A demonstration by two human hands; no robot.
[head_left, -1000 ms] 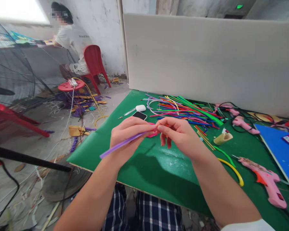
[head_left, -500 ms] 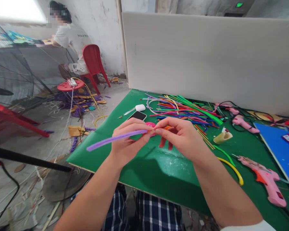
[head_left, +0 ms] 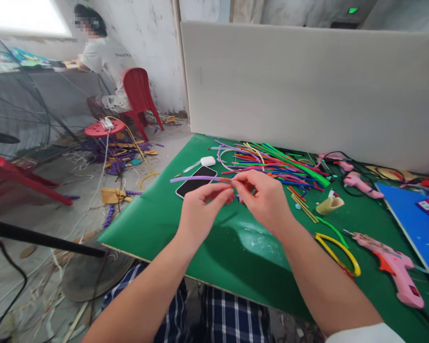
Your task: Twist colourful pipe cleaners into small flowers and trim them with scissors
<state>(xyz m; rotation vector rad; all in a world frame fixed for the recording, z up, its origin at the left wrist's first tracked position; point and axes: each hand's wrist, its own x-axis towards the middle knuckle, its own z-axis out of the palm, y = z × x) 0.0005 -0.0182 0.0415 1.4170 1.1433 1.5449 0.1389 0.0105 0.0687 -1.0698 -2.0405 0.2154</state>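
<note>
A purple pipe cleaner (head_left: 195, 179) with orange turns around its right-hand part is held level over the table, in front of me. My right hand (head_left: 266, 197) pinches it between thumb and fingertips at the orange part. My left hand (head_left: 205, 209) is closed in a pinch just beside and below that spot, its fingertips meeting my right fingertips. The purple end sticks out to the left, above my left hand and over a black phone (head_left: 200, 178). My fingers hide part of the join.
A heap of coloured pipe cleaners (head_left: 271, 164) lies at the back of the green table (head_left: 139, 214). At right are a pink glue gun (head_left: 393, 267), a yellow loop (head_left: 353, 262), a bamboo cup (head_left: 331, 205) and a blue board (head_left: 411, 224). A person (head_left: 109, 62) sits far left.
The purple pipe cleaner has swung from slanting down-left to nearly level, and shows less length. My left hand has drawn down and right, uncovering the phone. More orange shows on the purple stem.
</note>
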